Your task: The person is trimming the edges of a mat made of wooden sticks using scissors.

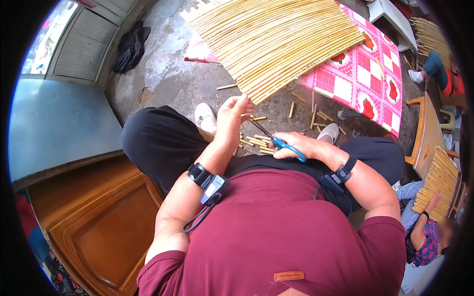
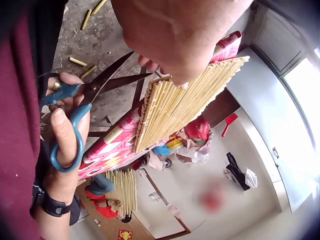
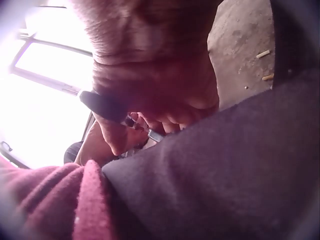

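My left hand (image 1: 231, 116) is at the near corner of a mat of yellow bamboo sticks (image 1: 276, 44), its fingertips pinching the edge there. In the left wrist view that hand (image 2: 175, 35) covers the mat's end from above. My right hand (image 1: 301, 143) grips blue-handled scissors (image 1: 288, 148), thumb through one loop. Their dark blades (image 2: 112, 75) stand apart, pointing at the left hand's fingers. Seen from the right wrist, the hand (image 3: 155, 85) is in shadow and hides most of the scissors.
The mat lies across a table with a pink, rose-patterned cloth (image 1: 365, 106). Cut stick pieces (image 1: 259, 140) are scattered on the concrete floor between my shoes. A wooden cabinet (image 1: 103, 232) stands at left. At right, another person holds a similar mat (image 1: 438, 182).
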The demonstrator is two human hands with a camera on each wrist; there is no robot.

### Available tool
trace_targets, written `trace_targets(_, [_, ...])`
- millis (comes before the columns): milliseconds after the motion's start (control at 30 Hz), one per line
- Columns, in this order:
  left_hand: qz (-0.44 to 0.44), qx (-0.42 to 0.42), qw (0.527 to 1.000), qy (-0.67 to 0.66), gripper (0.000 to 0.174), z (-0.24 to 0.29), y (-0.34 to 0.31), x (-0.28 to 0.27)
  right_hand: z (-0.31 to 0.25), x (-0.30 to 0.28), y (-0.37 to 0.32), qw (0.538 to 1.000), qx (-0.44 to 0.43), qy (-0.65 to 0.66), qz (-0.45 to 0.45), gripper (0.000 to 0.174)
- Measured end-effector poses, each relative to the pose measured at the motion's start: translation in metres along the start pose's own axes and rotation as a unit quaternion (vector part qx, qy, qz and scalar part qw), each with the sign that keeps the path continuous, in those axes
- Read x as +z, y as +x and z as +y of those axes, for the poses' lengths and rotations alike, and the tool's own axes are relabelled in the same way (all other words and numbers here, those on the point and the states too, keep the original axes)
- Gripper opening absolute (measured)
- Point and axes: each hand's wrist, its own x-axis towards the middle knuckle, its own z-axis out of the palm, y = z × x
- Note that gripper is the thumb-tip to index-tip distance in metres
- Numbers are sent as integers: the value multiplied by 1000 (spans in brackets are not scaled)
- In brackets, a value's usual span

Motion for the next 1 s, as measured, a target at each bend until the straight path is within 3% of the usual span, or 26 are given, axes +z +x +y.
trace_targets(167, [-15, 41, 998, 45, 20, 1, 5, 1, 9, 1, -10, 1000, 10, 20, 15, 49])
trace_targets(467, [-6, 10, 999, -40, 9, 3, 6, 4, 9, 3, -10, 998, -3, 10, 56, 43])
trace_targets(567, [-14, 10, 999, -42, 13, -2, 4, 0, 2, 3, -10, 997, -9, 21, 77, 40])
trace_targets(767, [169, 52, 983, -45, 32, -11, 1, -14, -13, 0, 1, 991, 16, 108, 83, 34])
trace_targets(867, [144, 27, 987, -68, 39, -16, -4, -17, -31, -4, 6, 978, 35, 193, 68, 31])
trace_targets(1000, [56, -72, 993, -75, 51, -26, -11, -11, -34, -8, 24, 972, 56, 224, 47, 37])
